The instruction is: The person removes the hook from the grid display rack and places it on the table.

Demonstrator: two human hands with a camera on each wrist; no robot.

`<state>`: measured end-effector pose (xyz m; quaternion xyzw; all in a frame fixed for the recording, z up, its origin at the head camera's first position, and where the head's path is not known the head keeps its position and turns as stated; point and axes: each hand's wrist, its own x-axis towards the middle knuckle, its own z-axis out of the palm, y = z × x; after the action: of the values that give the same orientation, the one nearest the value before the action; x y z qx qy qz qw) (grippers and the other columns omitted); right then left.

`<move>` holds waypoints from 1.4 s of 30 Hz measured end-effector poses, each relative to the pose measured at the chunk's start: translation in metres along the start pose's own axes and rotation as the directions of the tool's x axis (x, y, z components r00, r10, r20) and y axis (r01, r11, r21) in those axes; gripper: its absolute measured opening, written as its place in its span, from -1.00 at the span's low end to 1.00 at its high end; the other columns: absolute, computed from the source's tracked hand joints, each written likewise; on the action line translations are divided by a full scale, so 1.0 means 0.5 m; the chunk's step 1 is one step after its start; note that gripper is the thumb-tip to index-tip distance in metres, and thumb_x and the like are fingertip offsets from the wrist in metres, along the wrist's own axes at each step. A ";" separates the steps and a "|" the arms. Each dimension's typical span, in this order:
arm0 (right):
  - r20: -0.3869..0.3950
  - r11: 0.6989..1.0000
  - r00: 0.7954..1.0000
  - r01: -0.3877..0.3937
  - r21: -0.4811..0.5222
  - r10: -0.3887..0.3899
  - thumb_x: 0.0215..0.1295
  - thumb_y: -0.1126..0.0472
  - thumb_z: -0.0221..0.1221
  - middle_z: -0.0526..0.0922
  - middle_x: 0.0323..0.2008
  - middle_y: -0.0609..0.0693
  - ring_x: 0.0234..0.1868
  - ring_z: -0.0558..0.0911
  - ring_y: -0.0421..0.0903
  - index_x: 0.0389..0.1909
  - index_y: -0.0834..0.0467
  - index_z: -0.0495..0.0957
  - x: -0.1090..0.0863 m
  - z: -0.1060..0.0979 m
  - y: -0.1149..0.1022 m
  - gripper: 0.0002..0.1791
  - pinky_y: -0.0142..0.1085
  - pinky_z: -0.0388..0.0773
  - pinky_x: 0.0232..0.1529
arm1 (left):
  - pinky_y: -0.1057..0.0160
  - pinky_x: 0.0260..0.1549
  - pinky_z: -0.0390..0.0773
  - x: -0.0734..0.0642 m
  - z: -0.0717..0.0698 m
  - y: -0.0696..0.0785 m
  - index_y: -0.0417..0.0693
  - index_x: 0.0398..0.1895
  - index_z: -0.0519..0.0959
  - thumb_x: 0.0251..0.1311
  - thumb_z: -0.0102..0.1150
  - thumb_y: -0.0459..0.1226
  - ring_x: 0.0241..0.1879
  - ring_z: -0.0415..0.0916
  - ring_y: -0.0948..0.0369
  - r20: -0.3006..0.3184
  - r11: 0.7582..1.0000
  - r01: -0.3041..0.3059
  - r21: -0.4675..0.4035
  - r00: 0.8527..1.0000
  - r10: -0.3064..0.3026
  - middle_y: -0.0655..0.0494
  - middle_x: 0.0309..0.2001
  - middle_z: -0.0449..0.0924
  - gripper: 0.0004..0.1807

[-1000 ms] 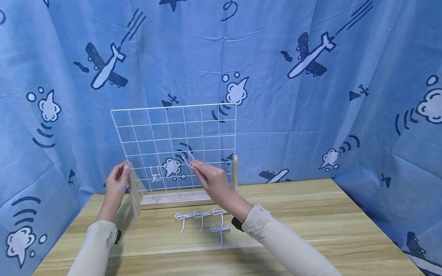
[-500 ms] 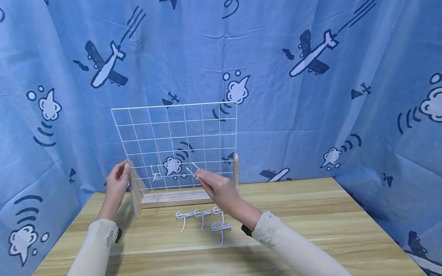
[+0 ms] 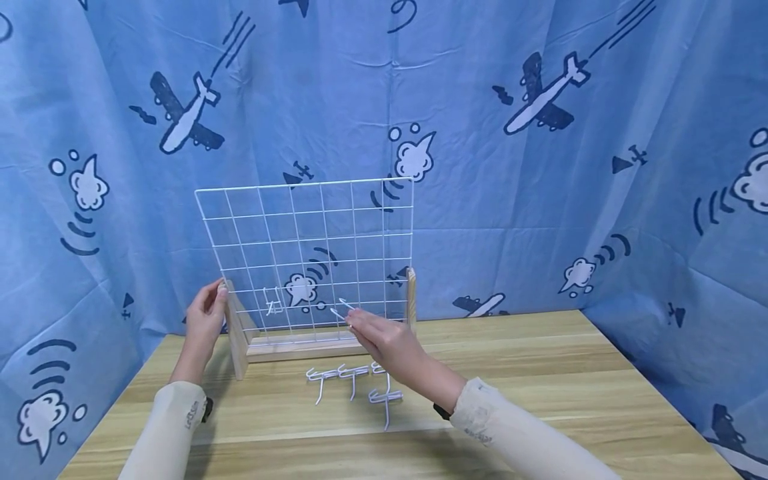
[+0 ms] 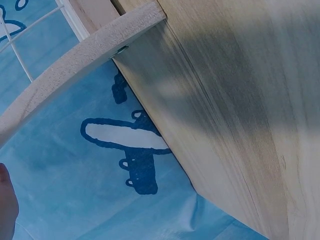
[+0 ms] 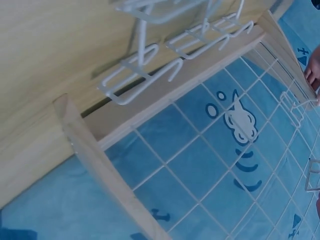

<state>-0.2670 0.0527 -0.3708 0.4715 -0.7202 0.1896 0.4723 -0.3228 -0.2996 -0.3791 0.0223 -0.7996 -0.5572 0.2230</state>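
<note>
My left hand (image 3: 203, 317) grips the top of the wooden side upright (image 3: 237, 340) of a white wire grid rack (image 3: 304, 185), thumb in front. At the left wrist view's edge only a bit of that hand shows, near the curved upright (image 4: 75, 61). My right hand (image 3: 389, 340) pinches a white wire display hook (image 3: 339, 313) in front of the grid's lower middle, its two prongs pointing up and left. Another hook (image 3: 274, 307) hangs on the grid's lower left, also seen in the right wrist view. My right fingers cover the held hook's near end.
Several loose white hooks (image 3: 322, 377) lie on the wooden table (image 3: 510, 400) in front of the rack, one partly behind my right hand. The rack's wooden base bar (image 3: 306, 350) runs along the table. A blue printed curtain (image 3: 468, 220) closes off the back and sides.
My right hand has moved down and slightly right with the hook, from the grid's middle toward its lower rows. The left hand keeps its place on the upright.
</note>
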 end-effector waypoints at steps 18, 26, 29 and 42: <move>0.094 0.978 0.975 0.204 -0.043 -0.199 0.21 0.35 0.25 0.72 -0.17 0.12 -0.11 0.70 -0.04 -0.13 0.28 0.63 -0.027 -0.001 -0.014 -0.80 -0.29 0.64 -0.08 | 0.11 0.34 0.24 -0.003 -0.001 0.003 -0.14 0.41 0.23 0.47 -0.20 -0.03 0.32 0.19 0.03 0.001 1.000 0.000 -0.009 1.000 0.000 -0.11 0.30 0.29 -0.43; 0.183 0.957 0.946 0.284 -0.064 -0.268 0.28 0.33 0.17 0.71 -0.16 0.13 -0.10 0.69 -0.03 -0.17 0.28 0.64 -0.044 0.005 -0.022 -0.83 -0.33 0.60 -0.01 | 0.05 0.36 0.21 -0.002 -0.001 0.004 -0.15 0.41 0.21 0.47 -0.21 -0.02 0.36 0.15 0.00 0.010 1.000 -0.013 -0.011 1.000 0.013 -0.15 0.33 0.26 -0.42; 0.260 0.954 0.929 0.291 -0.074 -0.263 0.23 0.35 0.20 0.71 -0.13 0.11 -0.08 0.68 -0.06 -0.13 0.25 0.65 -0.048 0.007 -0.030 -0.80 -0.34 0.60 -0.01 | 0.05 0.36 0.21 -0.001 -0.002 0.003 -0.16 0.41 0.22 0.47 -0.20 -0.03 0.36 0.16 -0.01 0.004 1.000 -0.012 -0.014 1.000 0.012 -0.15 0.33 0.26 -0.43; 0.493 0.930 0.834 0.349 -0.119 -0.250 0.17 0.18 0.31 0.69 -0.07 0.02 -0.03 0.66 -0.13 -0.08 0.14 0.67 -0.056 0.016 -0.055 -0.71 -0.40 0.58 -0.01 | 0.06 0.36 0.20 -0.001 -0.001 0.001 -0.17 0.40 0.22 0.47 -0.20 -0.03 0.36 0.16 -0.01 0.005 1.000 -0.016 -0.012 1.000 0.016 -0.16 0.34 0.26 -0.42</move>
<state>-0.2445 0.0478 -0.4036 0.5596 -0.7451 -0.0816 0.3536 -0.3222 -0.3000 -0.3786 0.0133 -0.7968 -0.5603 0.2256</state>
